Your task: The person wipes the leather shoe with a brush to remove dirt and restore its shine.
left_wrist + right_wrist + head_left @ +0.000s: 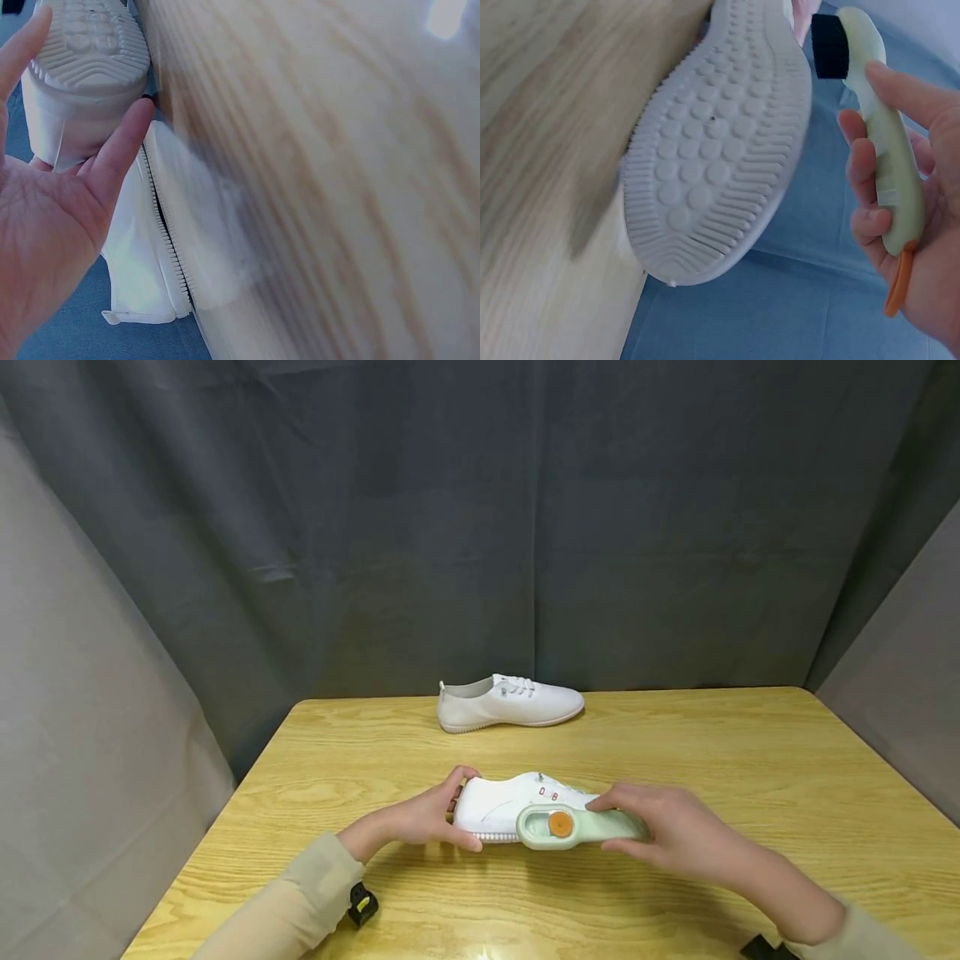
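Observation:
My left hand [420, 817] grips a white lace-up shoe [487, 802] by its heel, thumb at one side and fingers at the other. In the right wrist view the shoe's patterned sole [705, 150] shows in full, raised off the tabletop. My right hand [678, 831] holds a shoe brush by its pale green handle [600, 825], which has an orange round button [560, 824] and an orange hanging loop [901, 281]. The brush's black bristles [830, 46] face the shoe's upper. Whether they touch it I cannot tell.
A second white shoe [540, 702] stands upright near the back edge of the wooden table [360, 752], toe to the right. Dark cloth [420, 527] hangs behind the table, with grey cloth [90, 652] along the left side.

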The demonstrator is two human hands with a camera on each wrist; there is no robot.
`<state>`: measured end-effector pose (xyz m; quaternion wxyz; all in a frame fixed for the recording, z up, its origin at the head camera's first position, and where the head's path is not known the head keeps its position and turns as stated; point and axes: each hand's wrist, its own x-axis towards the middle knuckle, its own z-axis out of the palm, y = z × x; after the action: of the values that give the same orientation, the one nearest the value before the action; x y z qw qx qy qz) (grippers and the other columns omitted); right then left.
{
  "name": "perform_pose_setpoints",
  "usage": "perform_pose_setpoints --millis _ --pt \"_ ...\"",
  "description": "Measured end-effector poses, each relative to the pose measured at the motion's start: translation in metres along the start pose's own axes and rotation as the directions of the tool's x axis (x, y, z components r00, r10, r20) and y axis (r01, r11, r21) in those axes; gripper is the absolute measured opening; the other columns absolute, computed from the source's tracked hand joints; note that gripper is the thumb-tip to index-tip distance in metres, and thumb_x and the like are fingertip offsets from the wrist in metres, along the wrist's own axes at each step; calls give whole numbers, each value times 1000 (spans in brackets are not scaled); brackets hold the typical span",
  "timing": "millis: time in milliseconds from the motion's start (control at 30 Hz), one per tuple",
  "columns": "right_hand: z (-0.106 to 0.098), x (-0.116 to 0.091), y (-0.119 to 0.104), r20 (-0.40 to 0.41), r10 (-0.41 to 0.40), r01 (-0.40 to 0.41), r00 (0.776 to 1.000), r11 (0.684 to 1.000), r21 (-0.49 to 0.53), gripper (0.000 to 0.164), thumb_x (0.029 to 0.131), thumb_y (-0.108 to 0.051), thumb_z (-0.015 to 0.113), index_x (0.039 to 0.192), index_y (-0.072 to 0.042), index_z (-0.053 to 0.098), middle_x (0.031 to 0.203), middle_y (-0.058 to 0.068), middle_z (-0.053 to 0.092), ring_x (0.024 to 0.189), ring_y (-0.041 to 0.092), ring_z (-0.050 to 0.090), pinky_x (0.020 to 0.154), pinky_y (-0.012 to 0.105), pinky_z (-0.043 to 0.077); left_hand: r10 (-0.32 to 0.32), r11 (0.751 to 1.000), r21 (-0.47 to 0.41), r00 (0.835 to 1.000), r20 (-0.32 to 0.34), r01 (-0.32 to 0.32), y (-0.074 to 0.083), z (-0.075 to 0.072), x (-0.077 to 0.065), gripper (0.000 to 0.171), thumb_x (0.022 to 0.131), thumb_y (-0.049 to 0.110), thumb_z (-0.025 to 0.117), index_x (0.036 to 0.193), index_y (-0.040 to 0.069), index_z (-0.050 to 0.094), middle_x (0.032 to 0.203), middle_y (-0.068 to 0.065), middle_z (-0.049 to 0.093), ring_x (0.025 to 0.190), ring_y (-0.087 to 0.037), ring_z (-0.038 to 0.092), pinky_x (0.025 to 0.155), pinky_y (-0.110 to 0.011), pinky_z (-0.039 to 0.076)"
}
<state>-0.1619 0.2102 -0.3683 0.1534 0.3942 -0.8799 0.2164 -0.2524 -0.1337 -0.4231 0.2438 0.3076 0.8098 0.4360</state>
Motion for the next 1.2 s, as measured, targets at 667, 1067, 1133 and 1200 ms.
perform_pose_setpoints --millis 667,1067,1133,1200 --pt "-18 -10 38 -47 390 -392 920 919 -45 36 82 -25 80 113 -13 68 102 -1 67 81 13 60 65 36 47 3 1000 5 1000 2 -3 1 1 0 78 81 13 81 136 12 24 128 -10 46 116 -21 53 94 -30 44" --pt "-13 -15 10 -50 88 -88 995 996 6 41 74 -22 85 111 -23 67 100 -11 65 83 2 58 63 27 50 -9 1000 -1 1000 3 9 2 0 -1 77 82 14 80 136 13 25 128 -9 46 119 -22 52 96 -32 43" --pt "-10 -15 6 -48 38 -38 998 999 12 43 73 -21 86 111 -23 66 100 -10 66 82 2 58 62 26 49 -6 1000 -3 1000 3 6 1 -1 -1 77 82 14 80 135 13 25 128 -9 46 118 -22 52 96 -31 43" --pt "-7 -15 4 -32 11 -11 999 1000 18 42 74 -23 85 111 -24 66 100 -10 66 81 1 57 61 25 48 -4 1000 -3 1000 2 4 1 -1 -1 78 81 14 80 135 12 25 128 -9 46 118 -21 52 96 -32 43"
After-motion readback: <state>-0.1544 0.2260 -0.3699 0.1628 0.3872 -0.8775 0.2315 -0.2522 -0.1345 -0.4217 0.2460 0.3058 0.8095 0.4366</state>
